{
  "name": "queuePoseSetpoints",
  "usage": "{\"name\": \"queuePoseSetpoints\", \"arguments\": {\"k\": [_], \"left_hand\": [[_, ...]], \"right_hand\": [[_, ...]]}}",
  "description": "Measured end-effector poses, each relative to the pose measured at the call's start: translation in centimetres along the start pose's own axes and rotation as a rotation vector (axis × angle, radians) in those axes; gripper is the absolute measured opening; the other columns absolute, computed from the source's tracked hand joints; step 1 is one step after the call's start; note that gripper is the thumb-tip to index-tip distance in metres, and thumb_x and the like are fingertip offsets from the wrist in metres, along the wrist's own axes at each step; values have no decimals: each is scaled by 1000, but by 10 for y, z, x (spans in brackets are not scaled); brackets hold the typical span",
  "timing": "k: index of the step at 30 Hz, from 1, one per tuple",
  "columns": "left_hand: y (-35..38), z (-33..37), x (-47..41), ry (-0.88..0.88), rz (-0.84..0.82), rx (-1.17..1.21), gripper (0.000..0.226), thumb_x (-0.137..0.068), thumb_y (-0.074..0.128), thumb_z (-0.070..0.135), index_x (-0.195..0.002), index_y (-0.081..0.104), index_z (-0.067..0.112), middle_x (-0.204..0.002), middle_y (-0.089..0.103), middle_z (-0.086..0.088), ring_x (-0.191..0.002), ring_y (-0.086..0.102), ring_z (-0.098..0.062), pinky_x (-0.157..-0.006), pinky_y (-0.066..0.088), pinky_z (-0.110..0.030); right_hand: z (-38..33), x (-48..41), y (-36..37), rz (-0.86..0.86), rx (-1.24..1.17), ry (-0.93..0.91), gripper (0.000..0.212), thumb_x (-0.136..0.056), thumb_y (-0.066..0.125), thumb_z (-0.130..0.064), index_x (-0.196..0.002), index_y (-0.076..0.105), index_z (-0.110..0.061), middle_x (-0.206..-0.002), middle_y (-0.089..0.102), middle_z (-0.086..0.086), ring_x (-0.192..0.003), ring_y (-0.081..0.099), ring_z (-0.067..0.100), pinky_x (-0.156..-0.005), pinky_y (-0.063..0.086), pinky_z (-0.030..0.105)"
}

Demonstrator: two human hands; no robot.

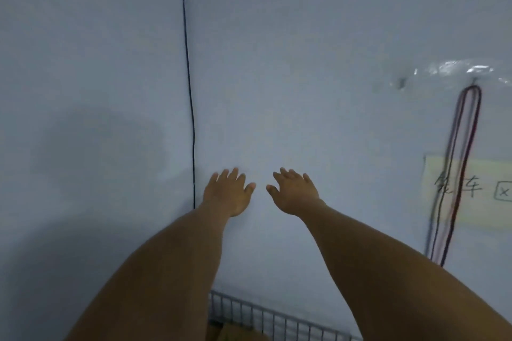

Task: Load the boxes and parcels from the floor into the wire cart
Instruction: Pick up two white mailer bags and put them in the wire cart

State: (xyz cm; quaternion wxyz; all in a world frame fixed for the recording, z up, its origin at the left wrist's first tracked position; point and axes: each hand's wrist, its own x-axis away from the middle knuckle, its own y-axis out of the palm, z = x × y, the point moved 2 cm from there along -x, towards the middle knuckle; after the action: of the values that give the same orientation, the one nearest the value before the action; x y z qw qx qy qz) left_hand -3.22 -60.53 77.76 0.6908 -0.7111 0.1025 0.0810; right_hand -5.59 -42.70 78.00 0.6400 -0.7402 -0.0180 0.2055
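Note:
Both arms stretch forward toward a pale wall. My left hand [227,192] is open, fingers spread, holding nothing. My right hand [295,192] is beside it, also open and empty, thumbs nearly facing each other. The grey wire cart [266,315] shows only as a strip of its rim at the bottom edge, between my forearms. A brown cardboard piece [235,332] is visible inside the cart, below the rim. No floor and no other boxes are in view.
A thin black cable [189,91] runs down the wall left of my hands. On the right hang red and dark cords [457,174] over a yellowish paper sign [482,191], under a clear plastic sheet [457,69].

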Motion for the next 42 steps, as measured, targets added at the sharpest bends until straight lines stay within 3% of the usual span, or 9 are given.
{"name": "queuePoseSetpoints", "arguments": {"k": [5, 12, 18, 26, 35, 38, 42], "left_hand": [[-104, 57, 16, 18, 96, -39, 68, -108, 8, 55, -165, 14, 20, -173, 3, -2, -160, 4, -25, -129, 3, -47], [-174, 131, 43, 72, 143, -26, 67, -108, 7, 55, -166, 12, 21, -173, 2, -1, -160, 2, -24, -129, 0, -47], [-186, 219, 59, 213, 122, 36, 67, -108, 8, 55, -166, 12, 21, -173, 1, -1, -160, 1, -24, -129, 0, -46], [-192, 370, 98, 294, 103, 97, 68, -108, 8, 55, -166, 12, 21, -173, 1, -1, -160, 1, -25, -129, 1, -47], [-200, 579, 143, 380, 115, 147, 67, -108, 9, 55, -165, 12, 21, -174, 1, 0, -160, 0, -24, -129, 0, -46], [-206, 627, 150, 394, 121, 135, 68, -108, 9, 56, -165, 11, 21, -173, -1, 0, -160, -2, -23, -129, -1, -45], [-208, 671, 142, 365, 104, 147, 68, -108, 8, 56, -166, 10, 21, -173, -1, -1, -160, -2, -24, -129, -1, -46]], "right_hand": [[30, 38, -109, 98, 45, 27, 64, -110, 23, -52, -165, 19, -20, -174, 9, 2, -161, 5, 21, -130, 1, 46], [89, 108, -193, 185, 110, 119, 66, -109, 23, -54, -166, 17, -21, -174, 9, 0, -161, 4, 20, -130, 0, 45], [175, 197, -237, 175, 223, 266, 68, -107, 33, -56, -164, 20, -21, -174, 12, 0, -160, 7, 21, -130, 3, 46], [309, 322, -288, 194, 263, 450, 68, -107, 33, -55, -164, 20, -20, -173, 14, 0, -160, 8, 22, -130, 4, 46], [466, 430, -324, 191, 215, 516, 74, -105, 34, -60, -165, 18, -21, -173, 13, 0, -160, 10, 21, -130, 5, 45], [505, 444, -334, 219, 129, 516, 74, -105, 30, -62, -165, 19, -21, -174, 13, 0, -160, 10, 21, -130, 6, 45], [542, 446, -337, 198, 199, 470, 71, -106, 24, -60, -166, 17, -22, -174, 10, -1, -161, 6, 21, -130, 1, 45]]}}
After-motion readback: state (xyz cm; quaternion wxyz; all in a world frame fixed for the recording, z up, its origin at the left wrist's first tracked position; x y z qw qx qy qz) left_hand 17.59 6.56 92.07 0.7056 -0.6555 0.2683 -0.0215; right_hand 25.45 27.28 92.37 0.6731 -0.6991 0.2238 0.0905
